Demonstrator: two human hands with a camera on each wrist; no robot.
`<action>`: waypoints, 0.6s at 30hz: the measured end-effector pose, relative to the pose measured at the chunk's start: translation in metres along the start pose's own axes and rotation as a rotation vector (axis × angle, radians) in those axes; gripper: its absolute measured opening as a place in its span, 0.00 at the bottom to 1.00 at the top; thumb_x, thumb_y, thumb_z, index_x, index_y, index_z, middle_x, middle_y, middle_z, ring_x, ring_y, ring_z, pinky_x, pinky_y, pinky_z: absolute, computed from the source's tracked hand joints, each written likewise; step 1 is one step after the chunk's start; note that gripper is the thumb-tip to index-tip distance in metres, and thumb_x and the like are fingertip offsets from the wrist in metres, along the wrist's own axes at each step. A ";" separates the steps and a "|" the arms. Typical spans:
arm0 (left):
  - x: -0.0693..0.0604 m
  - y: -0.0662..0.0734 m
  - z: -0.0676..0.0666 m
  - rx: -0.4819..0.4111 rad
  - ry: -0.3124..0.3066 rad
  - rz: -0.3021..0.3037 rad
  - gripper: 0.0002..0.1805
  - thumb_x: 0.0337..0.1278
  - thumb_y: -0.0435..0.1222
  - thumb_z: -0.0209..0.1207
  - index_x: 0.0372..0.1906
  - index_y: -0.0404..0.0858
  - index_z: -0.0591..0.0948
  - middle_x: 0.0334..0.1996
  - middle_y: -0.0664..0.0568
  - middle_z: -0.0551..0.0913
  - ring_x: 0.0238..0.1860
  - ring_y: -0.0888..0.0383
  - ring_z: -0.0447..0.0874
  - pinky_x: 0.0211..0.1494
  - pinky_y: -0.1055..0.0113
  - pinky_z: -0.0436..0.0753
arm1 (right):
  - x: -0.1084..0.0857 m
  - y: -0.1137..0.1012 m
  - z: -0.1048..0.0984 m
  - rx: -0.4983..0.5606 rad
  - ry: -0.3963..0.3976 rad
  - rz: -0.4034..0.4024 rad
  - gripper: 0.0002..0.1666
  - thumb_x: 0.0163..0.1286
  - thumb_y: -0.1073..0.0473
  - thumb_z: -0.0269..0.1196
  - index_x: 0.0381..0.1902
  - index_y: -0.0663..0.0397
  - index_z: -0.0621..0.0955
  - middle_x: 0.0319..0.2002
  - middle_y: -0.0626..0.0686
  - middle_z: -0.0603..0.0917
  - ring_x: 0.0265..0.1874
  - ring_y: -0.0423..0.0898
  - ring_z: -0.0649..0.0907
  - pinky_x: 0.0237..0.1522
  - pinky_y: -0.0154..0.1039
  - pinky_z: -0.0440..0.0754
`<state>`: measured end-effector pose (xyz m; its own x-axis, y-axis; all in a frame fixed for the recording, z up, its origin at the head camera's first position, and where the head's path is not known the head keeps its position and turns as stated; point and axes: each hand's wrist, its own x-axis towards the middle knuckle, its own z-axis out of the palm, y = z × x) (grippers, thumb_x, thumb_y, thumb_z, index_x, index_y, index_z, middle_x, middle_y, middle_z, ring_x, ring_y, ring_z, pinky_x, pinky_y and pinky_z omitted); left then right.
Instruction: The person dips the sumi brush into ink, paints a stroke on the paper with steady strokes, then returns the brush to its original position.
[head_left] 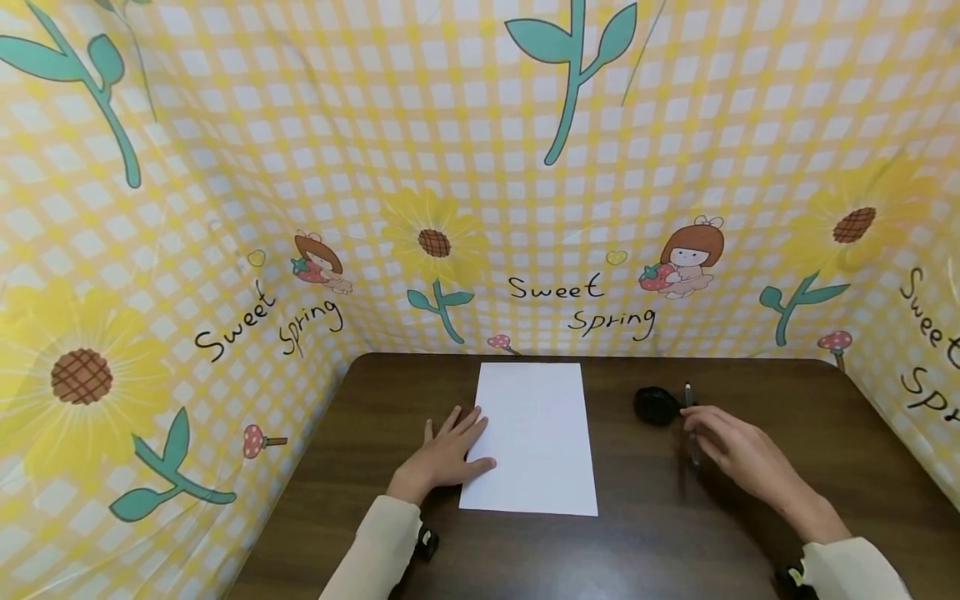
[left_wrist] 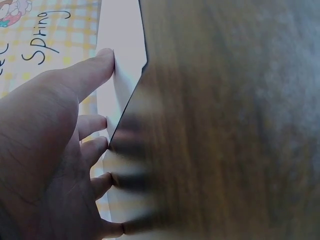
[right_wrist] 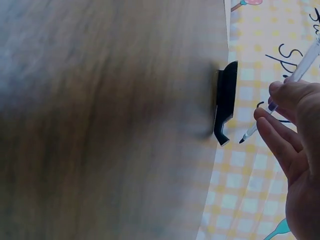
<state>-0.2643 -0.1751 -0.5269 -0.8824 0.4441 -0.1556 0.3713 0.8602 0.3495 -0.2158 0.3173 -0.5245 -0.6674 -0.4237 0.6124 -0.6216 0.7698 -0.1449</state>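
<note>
A white sheet of paper (head_left: 531,442) lies on the dark table. My left hand (head_left: 447,454) rests with spread fingers on the sheet's left edge; the left wrist view shows the thumb and fingertips of that hand (left_wrist: 65,135) along the paper (left_wrist: 122,45). To the right of the sheet, my right hand (head_left: 742,458) pinches a slim pen (head_left: 688,393). In the right wrist view the clear-barrelled pen (right_wrist: 306,61), with a dark tip, is between the thumb and fingers of my right hand (right_wrist: 295,120). A black object (head_left: 656,406) lies just left of the pen, also seen as a black shape (right_wrist: 226,97).
The brown wooden table (head_left: 630,550) reaches back to a yellow-checked cloth (head_left: 495,208) with printed flowers and lettering, which stands behind it and along both sides.
</note>
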 end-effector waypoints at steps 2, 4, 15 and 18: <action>0.000 -0.001 0.001 -0.002 -0.003 0.000 0.45 0.75 0.62 0.56 0.86 0.46 0.60 0.88 0.50 0.52 0.88 0.37 0.42 0.79 0.20 0.40 | 0.001 -0.001 0.000 0.007 0.023 -0.006 0.27 0.50 0.75 0.81 0.44 0.47 0.86 0.54 0.51 0.89 0.41 0.48 0.91 0.36 0.28 0.83; -0.001 0.000 0.000 -0.006 -0.002 0.002 0.45 0.75 0.62 0.56 0.86 0.46 0.60 0.88 0.50 0.52 0.88 0.37 0.41 0.79 0.20 0.39 | 0.003 -0.001 -0.001 0.002 0.046 -0.015 0.29 0.48 0.76 0.81 0.45 0.48 0.86 0.53 0.51 0.89 0.40 0.47 0.90 0.37 0.28 0.83; -0.002 0.001 -0.001 -0.003 0.004 0.002 0.44 0.75 0.61 0.56 0.86 0.46 0.60 0.88 0.50 0.52 0.88 0.37 0.42 0.79 0.20 0.39 | 0.013 -0.002 -0.007 0.019 0.148 -0.039 0.30 0.87 0.40 0.47 0.47 0.54 0.87 0.53 0.51 0.90 0.43 0.45 0.89 0.38 0.35 0.84; -0.003 0.001 0.000 -0.006 0.001 -0.002 0.45 0.75 0.62 0.56 0.86 0.46 0.60 0.88 0.50 0.52 0.88 0.38 0.42 0.80 0.20 0.38 | 0.016 -0.004 -0.008 0.024 0.166 -0.034 0.33 0.87 0.38 0.43 0.46 0.54 0.87 0.52 0.51 0.90 0.43 0.45 0.88 0.40 0.31 0.83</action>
<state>-0.2617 -0.1755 -0.5268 -0.8834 0.4419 -0.1559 0.3673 0.8596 0.3552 -0.2206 0.3117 -0.5077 -0.5701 -0.3630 0.7370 -0.6538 0.7437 -0.1395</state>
